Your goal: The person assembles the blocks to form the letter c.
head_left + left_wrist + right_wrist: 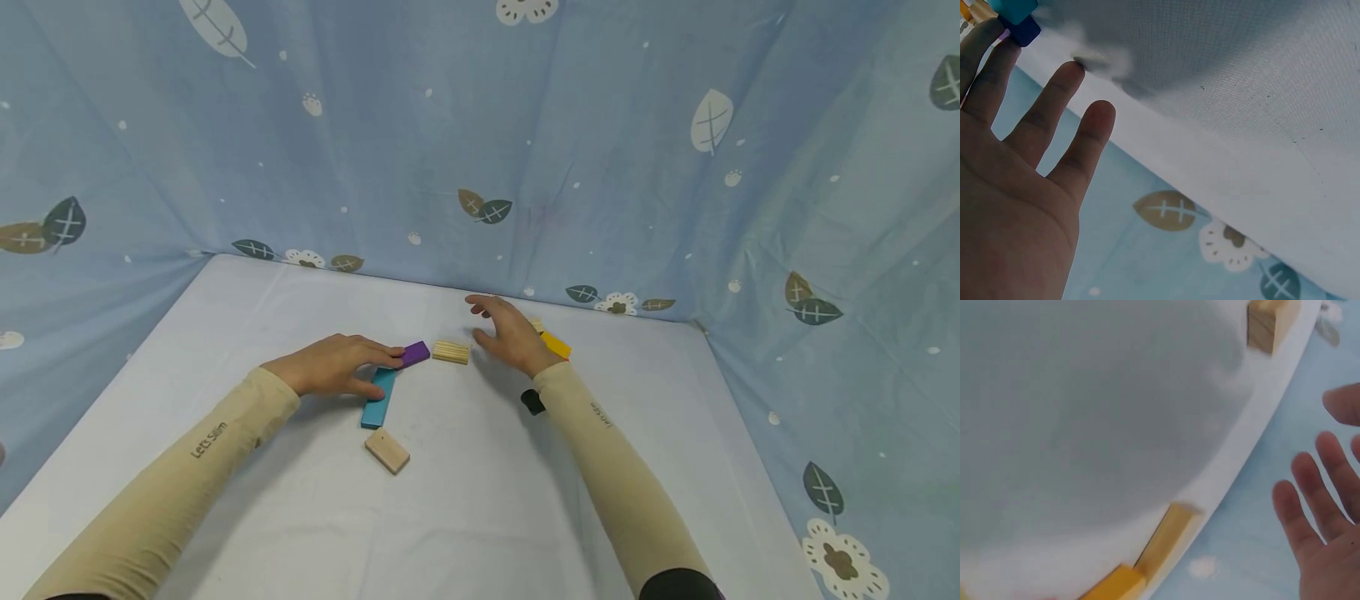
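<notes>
In the head view my left hand [333, 365] reaches over two blocks. Its fingertips touch the purple block [416, 354], and the thumb lies at the upper part of the long blue block [377, 404]. The fingers look fairly straight in the left wrist view, where the blue block [1013, 9] shows at the top corner. My right hand [516, 337] hovers above the table, fingers spread loosely, holding nothing. Just left of it lies a ridged pale wooden block [451, 352]. A yellow block [556, 345] is partly hidden behind that hand's wrist.
A plain wooden block [387, 451] lies at the near end of the blue one. Beside the right forearm is a black piece [532, 402], partly covered by the sleeve. The white table [465, 525] meets a blue patterned curtain [420, 150] at its back edge.
</notes>
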`<control>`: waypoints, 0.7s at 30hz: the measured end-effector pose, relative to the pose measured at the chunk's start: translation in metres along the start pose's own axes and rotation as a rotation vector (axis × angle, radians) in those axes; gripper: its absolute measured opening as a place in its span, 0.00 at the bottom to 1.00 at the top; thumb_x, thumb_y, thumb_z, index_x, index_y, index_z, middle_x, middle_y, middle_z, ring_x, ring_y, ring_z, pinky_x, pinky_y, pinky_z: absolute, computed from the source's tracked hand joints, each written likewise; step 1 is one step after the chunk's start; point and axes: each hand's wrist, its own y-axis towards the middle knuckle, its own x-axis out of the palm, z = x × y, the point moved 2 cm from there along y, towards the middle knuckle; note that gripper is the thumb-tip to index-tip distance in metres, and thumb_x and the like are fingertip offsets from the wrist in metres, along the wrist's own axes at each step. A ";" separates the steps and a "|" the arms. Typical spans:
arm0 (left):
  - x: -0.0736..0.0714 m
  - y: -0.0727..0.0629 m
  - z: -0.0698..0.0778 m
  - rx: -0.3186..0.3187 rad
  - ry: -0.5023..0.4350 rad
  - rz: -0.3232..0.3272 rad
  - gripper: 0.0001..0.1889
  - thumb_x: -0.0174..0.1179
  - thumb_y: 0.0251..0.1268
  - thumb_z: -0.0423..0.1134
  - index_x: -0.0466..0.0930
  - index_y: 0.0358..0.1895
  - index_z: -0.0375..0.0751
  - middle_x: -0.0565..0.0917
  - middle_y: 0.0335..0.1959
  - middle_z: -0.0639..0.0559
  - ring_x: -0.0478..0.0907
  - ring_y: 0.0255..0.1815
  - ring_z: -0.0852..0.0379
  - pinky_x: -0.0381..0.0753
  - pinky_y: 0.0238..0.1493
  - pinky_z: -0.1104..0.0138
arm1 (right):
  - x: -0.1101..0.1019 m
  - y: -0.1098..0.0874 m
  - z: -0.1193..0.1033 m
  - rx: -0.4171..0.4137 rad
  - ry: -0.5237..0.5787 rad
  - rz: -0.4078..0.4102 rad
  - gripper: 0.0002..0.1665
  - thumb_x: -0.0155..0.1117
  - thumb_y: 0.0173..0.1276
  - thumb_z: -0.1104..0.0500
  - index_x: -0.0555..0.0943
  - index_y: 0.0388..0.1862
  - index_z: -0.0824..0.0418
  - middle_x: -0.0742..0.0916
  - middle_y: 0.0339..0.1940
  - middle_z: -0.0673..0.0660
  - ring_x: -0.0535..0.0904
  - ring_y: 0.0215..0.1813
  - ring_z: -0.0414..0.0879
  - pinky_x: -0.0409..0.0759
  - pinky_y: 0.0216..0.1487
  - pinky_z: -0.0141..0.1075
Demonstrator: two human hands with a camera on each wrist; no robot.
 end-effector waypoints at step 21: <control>-0.002 -0.001 0.004 -0.008 -0.003 -0.007 0.32 0.71 0.64 0.49 0.77 0.69 0.43 0.70 0.75 0.51 0.67 0.73 0.40 0.64 0.70 0.40 | -0.028 -0.010 0.060 0.231 -0.008 -0.091 0.30 0.66 0.72 0.59 0.74 0.72 0.61 0.72 0.73 0.65 0.62 0.77 0.60 0.63 0.75 0.51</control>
